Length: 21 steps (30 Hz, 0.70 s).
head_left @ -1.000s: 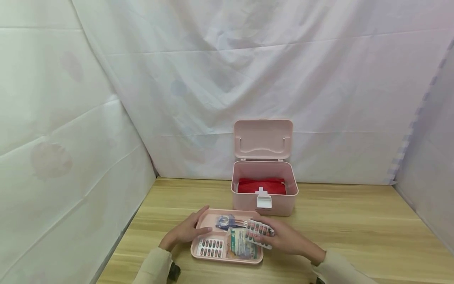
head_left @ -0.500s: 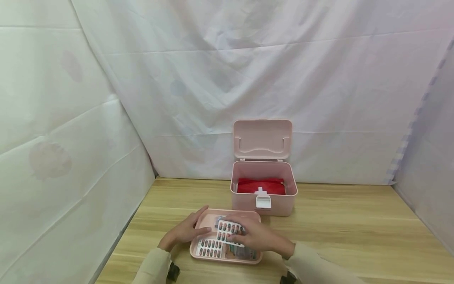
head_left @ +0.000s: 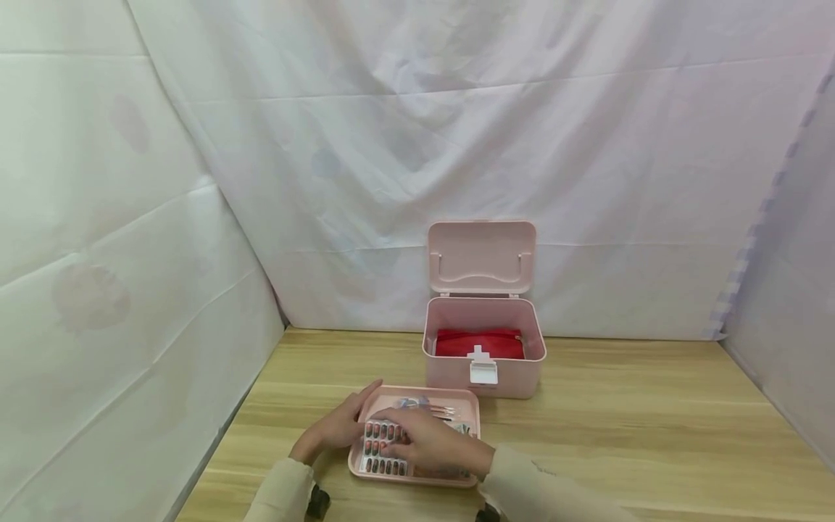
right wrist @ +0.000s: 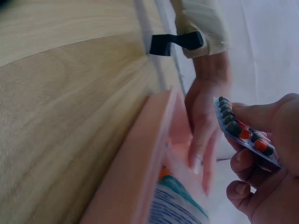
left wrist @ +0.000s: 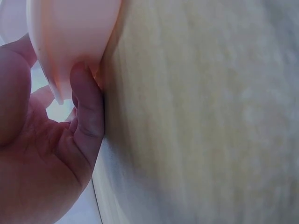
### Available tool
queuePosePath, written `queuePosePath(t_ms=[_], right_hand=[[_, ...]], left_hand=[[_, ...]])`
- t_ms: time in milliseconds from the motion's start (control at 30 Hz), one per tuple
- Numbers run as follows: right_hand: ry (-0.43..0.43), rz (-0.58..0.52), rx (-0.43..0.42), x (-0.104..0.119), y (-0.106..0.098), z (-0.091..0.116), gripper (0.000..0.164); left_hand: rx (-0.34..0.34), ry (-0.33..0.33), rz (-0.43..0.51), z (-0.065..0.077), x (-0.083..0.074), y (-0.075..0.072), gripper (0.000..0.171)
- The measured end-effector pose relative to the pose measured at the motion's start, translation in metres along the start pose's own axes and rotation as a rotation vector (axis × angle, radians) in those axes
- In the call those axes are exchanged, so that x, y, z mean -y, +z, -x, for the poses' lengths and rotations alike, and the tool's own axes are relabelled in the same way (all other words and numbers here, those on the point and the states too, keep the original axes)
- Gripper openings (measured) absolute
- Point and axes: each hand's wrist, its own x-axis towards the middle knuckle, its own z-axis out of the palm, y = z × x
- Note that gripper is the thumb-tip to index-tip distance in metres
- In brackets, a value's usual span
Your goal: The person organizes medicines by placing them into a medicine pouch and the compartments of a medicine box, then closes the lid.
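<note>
My right hand [head_left: 427, 438] pinches a blister pack of capsules [head_left: 383, 431], thumb on the capsule side and fingers beneath, as the right wrist view shows with the blister pack [right wrist: 240, 129] tilted. It is held over the left part of a pink tray [head_left: 450, 481], overlapping a second capsule blister pack [head_left: 386, 467] lying in the front left compartment. At the tray's left side my left hand [head_left: 339, 426] grips the edge, thumb inside and little finger against the outer wall [left wrist: 77, 35]. A plastic packet with green print [right wrist: 180, 200] lies partly hidden in the front right compartment.
Behind the tray stands a pink box [head_left: 443, 373] with its lid [head_left: 483, 254] raised and a white latch [head_left: 483, 372] in front. Inside lies a red zipped pouch [head_left: 479, 342]. A blue packet [head_left: 412, 403] and thin sticks [head_left: 445, 410] occupy the tray's back compartment. White cloth [head_left: 365, 181] hangs behind.
My right hand has carried the blister pack leftward across the tray, from the right edge to above the other blister pack. My left hand stays on the tray's left edge.
</note>
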Motion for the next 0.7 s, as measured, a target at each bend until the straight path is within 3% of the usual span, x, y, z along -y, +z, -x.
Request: queuePosePath(t_ms=[100,267,467,700], right_hand=[[-0.016,0.01,0.026,0.0,0.006,-0.003,0.045],[-0.087,0.076,0.029,-0.003,0.017,-0.007,0.056],[-0.17,0.286,-0.01,-0.004,0.028,-0.01,0.046],[-0.117,0.288,0.025,-0.003,0.033,-0.009,0.043]], left_hand=[[0.001,0.006,0.015,0.0,0.001,0.0,0.079],[0.005,0.014,-0.012,0.0,0.001,-0.001,0.076],[-0.012,-0.027,-0.014,0.0,-0.003,0.0,0.082],[-0.016,-0.055,-0.033,-0.001,-0.003,0.0,0.084]])
